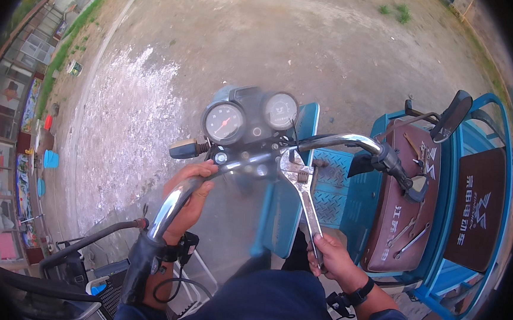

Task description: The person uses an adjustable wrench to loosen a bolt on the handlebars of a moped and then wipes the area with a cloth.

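Low right of centre, the right hand (333,257) fingers wrap the adjustable wrench (303,190) handle; its long axis runs up-left to the jaws at mid-frame. Left hand (191,200) curls around the chrome handlebar (173,205), beneath the gauges (250,119).

**Dials and Printed Seats**

We see two round gauges at the handlebar centre: a dark dial (224,122) with a red needle, a paler dial (280,110) beside it. To our right, white markings sit on a brown seat cushion (396,217) and a darker brown backrest panel (475,211).
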Action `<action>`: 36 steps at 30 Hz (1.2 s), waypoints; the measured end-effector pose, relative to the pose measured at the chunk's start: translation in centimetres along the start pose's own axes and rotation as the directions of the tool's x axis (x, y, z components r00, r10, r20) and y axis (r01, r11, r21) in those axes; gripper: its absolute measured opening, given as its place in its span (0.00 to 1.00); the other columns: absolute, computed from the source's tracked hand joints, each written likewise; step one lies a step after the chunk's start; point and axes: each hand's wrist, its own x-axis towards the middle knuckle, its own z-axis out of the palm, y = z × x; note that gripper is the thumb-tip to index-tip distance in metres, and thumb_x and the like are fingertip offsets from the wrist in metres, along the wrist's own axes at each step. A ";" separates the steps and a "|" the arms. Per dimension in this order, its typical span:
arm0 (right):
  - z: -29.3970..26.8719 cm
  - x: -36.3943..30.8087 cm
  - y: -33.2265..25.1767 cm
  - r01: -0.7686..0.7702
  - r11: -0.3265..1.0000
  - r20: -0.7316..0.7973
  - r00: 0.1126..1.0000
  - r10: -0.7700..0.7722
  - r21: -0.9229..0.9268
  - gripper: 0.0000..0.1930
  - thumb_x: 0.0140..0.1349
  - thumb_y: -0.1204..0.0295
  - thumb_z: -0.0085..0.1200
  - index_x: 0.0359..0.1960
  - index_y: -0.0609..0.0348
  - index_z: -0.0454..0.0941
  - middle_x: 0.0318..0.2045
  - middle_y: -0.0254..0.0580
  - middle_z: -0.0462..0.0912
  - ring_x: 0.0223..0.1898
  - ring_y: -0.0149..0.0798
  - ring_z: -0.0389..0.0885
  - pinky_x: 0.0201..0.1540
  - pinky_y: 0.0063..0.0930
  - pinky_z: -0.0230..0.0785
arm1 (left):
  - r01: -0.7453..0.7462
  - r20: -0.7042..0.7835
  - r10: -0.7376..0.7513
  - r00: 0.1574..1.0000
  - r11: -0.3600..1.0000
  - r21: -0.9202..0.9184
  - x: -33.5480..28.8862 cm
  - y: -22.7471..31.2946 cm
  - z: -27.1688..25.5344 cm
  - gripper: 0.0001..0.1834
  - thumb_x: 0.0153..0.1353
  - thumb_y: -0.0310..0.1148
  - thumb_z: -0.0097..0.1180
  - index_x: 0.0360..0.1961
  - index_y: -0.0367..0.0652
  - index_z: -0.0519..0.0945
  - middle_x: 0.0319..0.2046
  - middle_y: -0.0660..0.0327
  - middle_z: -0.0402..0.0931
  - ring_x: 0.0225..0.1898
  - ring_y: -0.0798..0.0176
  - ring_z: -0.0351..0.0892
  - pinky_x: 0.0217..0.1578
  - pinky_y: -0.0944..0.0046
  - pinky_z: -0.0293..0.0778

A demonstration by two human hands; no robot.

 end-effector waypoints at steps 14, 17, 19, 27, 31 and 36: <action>-6.1 2.1 -7.0 -0.061 0.872 0.028 0.996 0.085 -0.486 0.23 0.73 0.50 0.45 0.34 0.61 0.73 0.15 0.36 0.73 0.12 0.32 0.74 0.16 0.24 0.64 | 0.027 -0.016 -0.027 1.000 0.999 0.022 -0.1 0.2 0.4 0.10 0.65 0.21 0.54 0.47 0.38 0.75 0.49 0.52 0.79 0.60 0.52 0.74 0.63 0.53 0.66; -7.0 3.0 -8.6 -0.082 0.849 0.022 0.994 0.110 -0.522 0.23 0.73 0.51 0.45 0.34 0.61 0.74 0.15 0.36 0.73 0.12 0.32 0.74 0.16 0.24 0.64 | 0.014 -0.078 -0.013 0.997 1.000 0.008 0.0 0.3 0.7 0.11 0.60 0.17 0.57 0.44 0.37 0.77 0.46 0.52 0.81 0.57 0.52 0.78 0.58 0.57 0.71; -7.8 3.5 -9.5 -0.084 0.849 0.048 0.991 0.127 -0.521 0.23 0.73 0.51 0.46 0.34 0.61 0.74 0.15 0.37 0.74 0.12 0.31 0.74 0.16 0.23 0.64 | 0.018 -0.081 -0.015 0.997 0.999 0.043 0.0 0.5 0.6 0.11 0.60 0.17 0.57 0.44 0.37 0.77 0.46 0.52 0.81 0.57 0.52 0.78 0.58 0.56 0.71; -10.5 5.9 -12.3 -0.100 0.852 0.094 0.981 0.171 -0.514 0.22 0.70 0.51 0.50 0.33 0.60 0.77 0.15 0.35 0.75 0.13 0.30 0.75 0.17 0.21 0.67 | 0.019 -0.075 -0.013 0.997 0.997 0.072 0.1 0.7 0.8 0.11 0.59 0.16 0.57 0.43 0.36 0.75 0.46 0.50 0.81 0.57 0.50 0.78 0.59 0.55 0.71; -11.9 7.4 -13.5 -0.064 0.817 0.091 0.986 0.141 -0.572 0.22 0.67 0.50 0.56 0.29 0.60 0.79 0.17 0.35 0.78 0.14 0.30 0.78 0.18 0.20 0.70 | 0.004 -0.087 -0.001 0.996 0.999 0.037 0.0 0.6 0.8 0.11 0.60 0.17 0.57 0.43 0.36 0.75 0.46 0.49 0.81 0.57 0.48 0.78 0.59 0.54 0.71; -12.2 7.8 -14.5 0.095 0.733 0.114 0.993 -0.025 -0.674 0.22 0.65 0.52 0.58 0.26 0.60 0.79 0.16 0.34 0.77 0.15 0.27 0.77 0.18 0.19 0.67 | 0.002 -0.081 0.000 0.997 0.999 0.032 -0.1 0.2 0.8 0.10 0.60 0.18 0.57 0.43 0.36 0.74 0.46 0.49 0.81 0.57 0.47 0.78 0.59 0.53 0.71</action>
